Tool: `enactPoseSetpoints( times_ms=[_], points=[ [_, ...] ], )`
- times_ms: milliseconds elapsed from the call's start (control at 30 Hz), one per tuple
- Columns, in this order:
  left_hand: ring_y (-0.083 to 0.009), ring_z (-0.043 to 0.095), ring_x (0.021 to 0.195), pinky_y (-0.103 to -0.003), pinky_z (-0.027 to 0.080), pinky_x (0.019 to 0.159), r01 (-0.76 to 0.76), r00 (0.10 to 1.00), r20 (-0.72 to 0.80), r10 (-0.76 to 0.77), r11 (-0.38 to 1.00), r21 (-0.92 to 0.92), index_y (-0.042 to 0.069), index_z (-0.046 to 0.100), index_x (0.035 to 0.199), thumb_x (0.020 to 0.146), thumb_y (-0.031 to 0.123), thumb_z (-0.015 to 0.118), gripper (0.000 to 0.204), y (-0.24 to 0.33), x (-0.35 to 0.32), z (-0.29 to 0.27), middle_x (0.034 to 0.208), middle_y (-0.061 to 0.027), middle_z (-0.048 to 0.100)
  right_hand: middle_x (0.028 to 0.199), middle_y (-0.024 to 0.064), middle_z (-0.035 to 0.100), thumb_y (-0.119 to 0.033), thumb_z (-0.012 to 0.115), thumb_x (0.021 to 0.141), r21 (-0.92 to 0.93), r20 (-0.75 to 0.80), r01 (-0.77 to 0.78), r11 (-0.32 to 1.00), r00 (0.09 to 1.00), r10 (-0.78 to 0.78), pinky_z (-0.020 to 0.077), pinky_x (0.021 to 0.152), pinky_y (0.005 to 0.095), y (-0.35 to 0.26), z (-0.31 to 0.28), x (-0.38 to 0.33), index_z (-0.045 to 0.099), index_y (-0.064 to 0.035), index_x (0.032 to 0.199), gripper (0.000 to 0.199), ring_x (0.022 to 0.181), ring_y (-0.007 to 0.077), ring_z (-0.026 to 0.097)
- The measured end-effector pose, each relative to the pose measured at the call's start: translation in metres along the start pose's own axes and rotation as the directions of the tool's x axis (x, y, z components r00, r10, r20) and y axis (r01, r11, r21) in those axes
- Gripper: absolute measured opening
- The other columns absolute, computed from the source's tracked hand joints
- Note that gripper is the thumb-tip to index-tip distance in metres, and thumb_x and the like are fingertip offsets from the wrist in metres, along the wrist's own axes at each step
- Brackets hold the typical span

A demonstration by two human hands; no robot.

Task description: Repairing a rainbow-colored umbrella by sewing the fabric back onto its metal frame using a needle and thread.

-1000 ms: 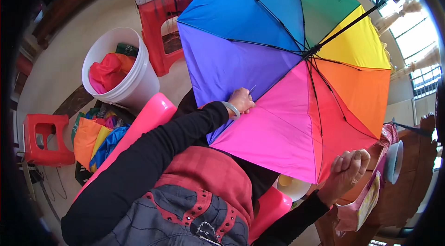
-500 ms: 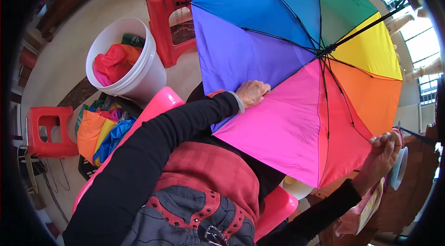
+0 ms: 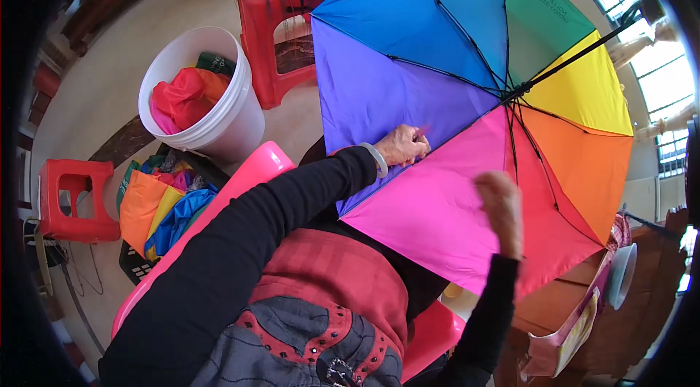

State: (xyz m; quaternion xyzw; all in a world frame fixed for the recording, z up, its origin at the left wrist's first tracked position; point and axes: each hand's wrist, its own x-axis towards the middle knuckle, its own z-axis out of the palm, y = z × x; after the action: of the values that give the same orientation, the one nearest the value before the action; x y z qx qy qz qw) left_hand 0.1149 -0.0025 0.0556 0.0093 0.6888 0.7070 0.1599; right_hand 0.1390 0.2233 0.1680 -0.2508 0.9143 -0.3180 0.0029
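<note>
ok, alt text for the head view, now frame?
A person's left hand grips a rib of an open rainbow umbrella seen from inside; the blurred right hand is raised over its pink panel. On the floor to the left are a white bucket of fabric and red stools.

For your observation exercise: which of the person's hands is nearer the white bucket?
Left. The left hand rests on the umbrella, just right of the white bucket; the right hand is farther right.
</note>
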Motion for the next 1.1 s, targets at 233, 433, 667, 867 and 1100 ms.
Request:
enactPoseSetpoints(
  times_ms=[233,433,667,867,1100],
  points=[
    [-0.0065,0.047,0.048,-0.021,0.036,0.042,-0.132,0.981,-0.147,0.124,0.990,-0.053,0.004,0.053,0.069,0.074,0.017,0.056,0.014,-0.006,-0.004,0.002,0.057,-0.0011,0.052,0.057,0.0131,0.053,-0.001,0.054,0.069,0.098,0.082,-0.239,0.966,0.969,0.231,0.0428,0.050,0.0298,-0.002,0.111,0.032,0.056,0.0003,0.086,0.017,0.054,0.0187,0.056],
    [-0.0158,0.052,0.049,-0.030,0.041,0.047,-0.368,0.848,-0.304,0.433,0.896,0.250,0.001,0.053,0.068,0.072,0.015,0.055,0.015,-0.024,0.002,0.012,0.054,-0.0072,0.053,0.062,0.0087,0.054,-0.003,0.051,0.075,0.528,0.148,-0.407,0.745,0.908,0.392,0.0468,0.047,0.0285,0.024,0.138,0.038,0.055,0.0010,0.087,0.013,0.055,0.0178,0.056],
    [-0.0324,0.057,0.062,-0.039,0.043,0.056,-0.206,0.887,-0.249,0.389,0.815,0.541,-0.003,0.053,0.069,0.071,0.014,0.052,0.017,-0.031,0.011,0.007,0.065,-0.0216,0.055,0.059,0.0037,0.047,-0.006,0.048,0.079,0.591,-0.327,-0.349,0.727,0.721,0.612,0.0406,0.038,0.0250,0.112,0.045,0.030,0.052,-0.0011,0.081,0.006,0.045,0.0133,0.047],
    [-0.0387,0.055,0.067,-0.043,0.042,0.059,-0.186,0.911,-0.184,0.369,0.765,0.616,-0.005,0.052,0.068,0.071,0.017,0.052,0.022,-0.028,0.013,0.003,0.067,-0.0247,0.054,0.063,0.0066,0.050,-0.004,0.047,0.078,0.468,-0.567,-0.387,0.794,0.558,0.606,0.0448,0.038,0.0268,0.173,-0.008,-0.014,0.050,-0.0011,0.083,0.006,0.047,0.0142,0.049],
    [-0.0386,0.055,0.069,-0.043,0.042,0.061,-0.193,0.921,-0.159,0.355,0.772,0.606,-0.005,0.054,0.071,0.071,0.019,0.051,0.024,-0.033,0.011,0.003,0.070,-0.0246,0.055,0.081,0.0133,0.053,-0.008,0.042,0.083,0.766,-0.308,-0.220,0.603,0.698,0.647,0.0496,0.047,0.0298,0.083,0.020,0.007,0.042,-0.0020,0.098,0.016,0.056,0.0179,0.053]
  ],
)
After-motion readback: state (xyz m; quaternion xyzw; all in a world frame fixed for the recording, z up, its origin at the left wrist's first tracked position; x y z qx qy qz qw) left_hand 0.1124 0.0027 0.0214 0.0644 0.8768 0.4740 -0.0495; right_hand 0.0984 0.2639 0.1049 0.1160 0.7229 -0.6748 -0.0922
